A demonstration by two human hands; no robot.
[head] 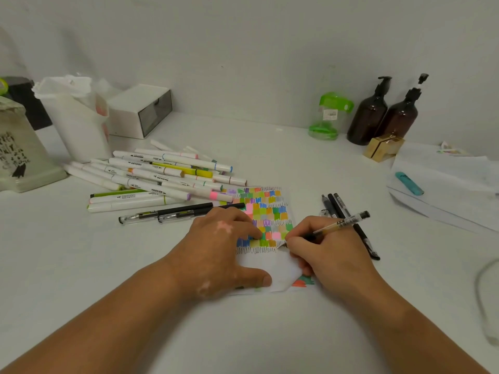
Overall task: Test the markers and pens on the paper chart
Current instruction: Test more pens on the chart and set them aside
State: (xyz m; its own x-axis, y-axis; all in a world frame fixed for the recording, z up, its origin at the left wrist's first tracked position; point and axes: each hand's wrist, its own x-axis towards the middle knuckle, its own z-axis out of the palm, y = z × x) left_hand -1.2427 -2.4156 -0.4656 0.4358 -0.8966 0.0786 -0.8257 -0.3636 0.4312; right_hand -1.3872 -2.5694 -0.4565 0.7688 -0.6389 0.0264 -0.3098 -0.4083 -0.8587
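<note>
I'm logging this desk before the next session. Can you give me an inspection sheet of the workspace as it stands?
Surface: white table, matte.
Job's things: chart filled with colour swatches and black scribble rows; markers piled to its left; two black pens lying in front of the pile; spare pens to the chart's right.
Clutter: two pump bottles, green jar, gold box, white box, tub, highlighter lying on papers.
Hands: left hand presses the chart down; right hand grips a pen, tip on the chart.
Cables: thin loop at the right edge, possibly a cable; blurred.
Surroundings: plain white wall.
</note>
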